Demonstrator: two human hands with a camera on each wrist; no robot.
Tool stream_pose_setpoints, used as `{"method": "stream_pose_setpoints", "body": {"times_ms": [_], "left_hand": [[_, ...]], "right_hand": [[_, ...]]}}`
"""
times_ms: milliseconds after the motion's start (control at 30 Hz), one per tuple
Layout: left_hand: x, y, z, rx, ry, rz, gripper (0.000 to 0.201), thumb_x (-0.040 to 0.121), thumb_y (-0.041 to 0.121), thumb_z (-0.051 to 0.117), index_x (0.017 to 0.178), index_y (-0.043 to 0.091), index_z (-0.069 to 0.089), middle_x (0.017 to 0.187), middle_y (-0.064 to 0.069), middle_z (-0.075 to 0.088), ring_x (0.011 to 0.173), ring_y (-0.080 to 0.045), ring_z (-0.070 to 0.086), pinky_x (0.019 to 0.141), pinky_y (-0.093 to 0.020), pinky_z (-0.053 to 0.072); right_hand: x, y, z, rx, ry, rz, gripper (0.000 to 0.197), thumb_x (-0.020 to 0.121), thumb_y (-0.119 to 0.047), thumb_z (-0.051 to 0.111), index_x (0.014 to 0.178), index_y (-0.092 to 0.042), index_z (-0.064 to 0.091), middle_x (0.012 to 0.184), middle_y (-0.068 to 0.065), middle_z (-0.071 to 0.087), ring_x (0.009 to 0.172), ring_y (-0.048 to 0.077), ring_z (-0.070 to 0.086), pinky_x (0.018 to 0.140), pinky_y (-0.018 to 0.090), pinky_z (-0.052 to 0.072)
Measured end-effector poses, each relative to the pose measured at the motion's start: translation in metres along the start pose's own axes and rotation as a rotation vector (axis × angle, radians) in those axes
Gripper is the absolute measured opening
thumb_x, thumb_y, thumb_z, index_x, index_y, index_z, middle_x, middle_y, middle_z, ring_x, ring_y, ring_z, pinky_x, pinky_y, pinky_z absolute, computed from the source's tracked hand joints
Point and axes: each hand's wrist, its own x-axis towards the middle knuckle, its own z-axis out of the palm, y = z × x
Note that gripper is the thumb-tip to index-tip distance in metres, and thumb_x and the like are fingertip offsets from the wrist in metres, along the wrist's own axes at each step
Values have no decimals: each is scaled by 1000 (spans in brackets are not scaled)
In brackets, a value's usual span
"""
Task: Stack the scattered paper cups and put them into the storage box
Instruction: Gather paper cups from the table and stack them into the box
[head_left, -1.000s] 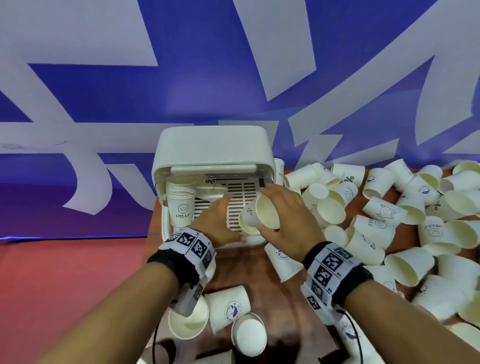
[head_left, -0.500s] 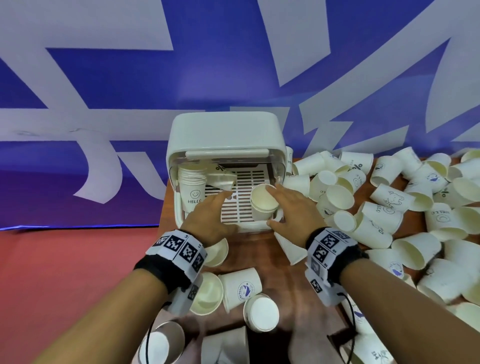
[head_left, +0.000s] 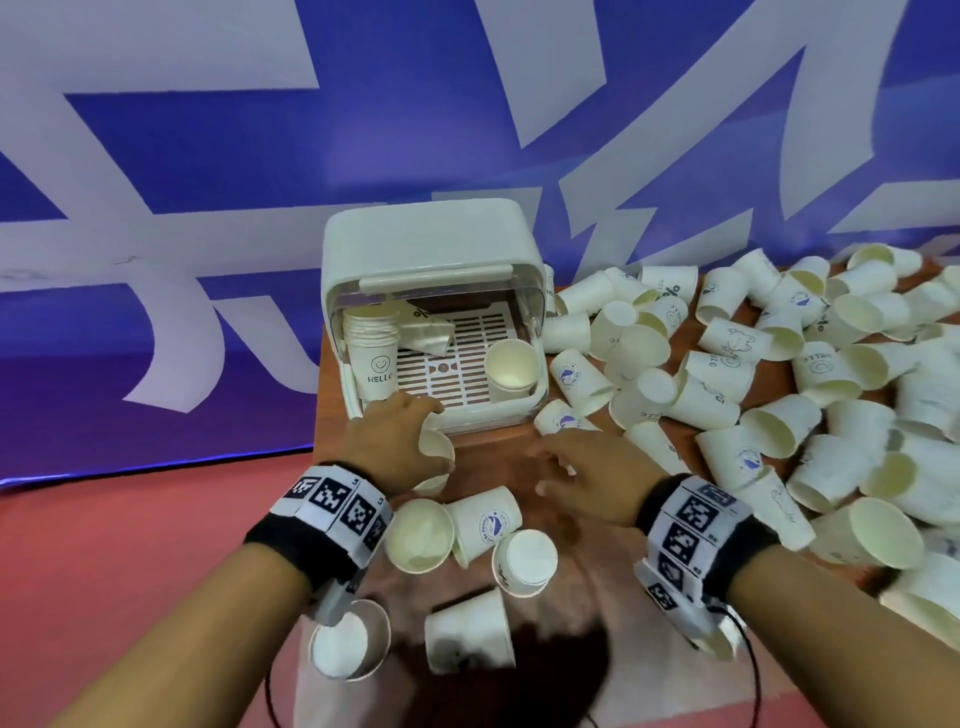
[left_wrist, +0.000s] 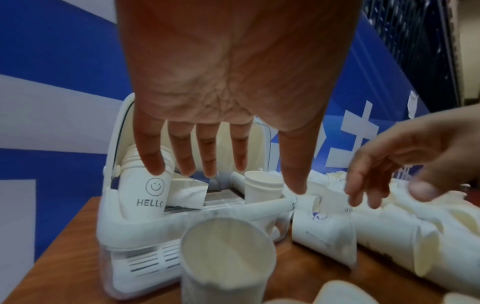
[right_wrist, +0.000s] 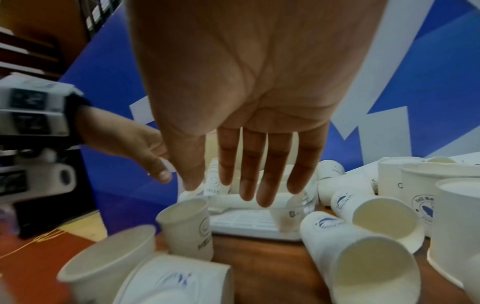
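The white storage box (head_left: 431, 244) stands open toward me on the wooden table (head_left: 493, 452). Inside it, a stack of cups marked HELLO (head_left: 371, 353) stands at the left and a lone upright cup (head_left: 511, 364) at the right, with a tipped cup (head_left: 426, 338) between them. My left hand (head_left: 415, 421) hovers at the box's front edge with straight fingers (left_wrist: 155, 164), holding nothing, above an upright cup (left_wrist: 228, 257). My right hand (head_left: 556, 462) is empty, its fingers (right_wrist: 259, 185) spread, just in front of the box.
Many loose paper cups (head_left: 779, 364) lie piled across the table's right side. Several more cups (head_left: 488, 519) lie between my wrists near the front. The table's left edge (head_left: 317, 415) runs beside the box, red floor beyond. A blue and white banner (head_left: 260, 130) stands behind.
My right hand has let go of the cup, which stands in the box's right side, and pulled back toward me. My left hand has withdrawn from the box to its front edge.
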Motion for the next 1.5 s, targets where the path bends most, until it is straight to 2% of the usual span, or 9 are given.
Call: {"method": "stream_pose_setpoints", "body": {"times_ms": [133, 233, 367, 667, 867, 1067, 1167, 1367, 1500], "left_hand": [[-3, -4, 8, 55, -35, -21, 74, 73, 59, 65, 136, 34, 35, 141, 4, 40, 128, -21, 39, 101, -39, 37], [-2, -7, 14, 35, -81, -34, 79, 72, 58, 67, 138, 34, 32, 143, 4, 38, 129, -22, 38, 103, -43, 36], [0, -13, 25, 24, -123, -22, 81, 68, 52, 73, 137, 34, 33, 141, 2, 37, 124, -23, 43, 101, -43, 39], [6, -18, 37, 9, -70, 9, 78, 70, 46, 75, 135, 30, 35, 135, 2, 36, 117, -22, 47, 91, -38, 46], [10, -18, 36, -22, -91, 18, 77, 70, 41, 76, 136, 28, 36, 134, 1, 35, 119, -22, 46, 91, -35, 46], [7, -11, 18, -2, -53, 72, 78, 73, 42, 73, 139, 31, 32, 137, 1, 35, 120, -23, 45, 93, -37, 47], [9, 0, 0, -9, 13, 126, 75, 75, 41, 71, 139, 29, 33, 138, -1, 37, 121, -24, 45, 93, -36, 44], [24, 29, -29, -119, 76, 217, 76, 75, 40, 71, 139, 28, 33, 138, -3, 38, 126, -23, 40, 103, -36, 37], [35, 47, -43, -189, 166, 279, 68, 75, 38, 70, 135, 27, 40, 134, 0, 39, 124, -20, 39, 102, -32, 35]], "right_hand": [[-12, -15, 22, -53, -137, -74, 61, 82, -49, 59, 137, -33, 37, 137, -7, 47, 121, 16, 48, 98, 35, 42], [-16, -21, 36, -112, -167, -86, 70, 77, -49, 63, 139, -30, 35, 141, -6, 42, 120, 19, 47, 97, 32, 39], [-20, -29, 52, -180, -185, -53, 69, 75, -49, 64, 136, -29, 38, 137, -3, 43, 119, 22, 46, 97, 33, 36], [-19, -33, 72, -188, -231, 44, 69, 72, -41, 68, 133, -28, 39, 135, -2, 44, 121, 21, 44, 100, 35, 39], [-19, -21, 69, -148, -246, 111, 63, 72, -36, 69, 128, -27, 40, 127, -3, 48, 115, 21, 49, 92, 33, 44], [-24, 2, 45, -155, -157, 158, 60, 70, -46, 66, 122, -30, 42, 125, -10, 50, 113, 17, 49, 90, 32, 45], [-26, 11, 24, -141, -109, 210, 61, 71, -46, 67, 125, -31, 42, 122, -6, 53, 112, 16, 47, 89, 32, 44], [-22, 27, -14, -19, 28, 297, 65, 68, -44, 70, 124, -32, 39, 121, -4, 54, 109, 18, 51, 84, 30, 43], [-16, 39, -34, 37, 127, 308, 70, 68, -44, 71, 128, -34, 37, 118, -6, 53, 108, 17, 53, 83, 32, 45]]}}
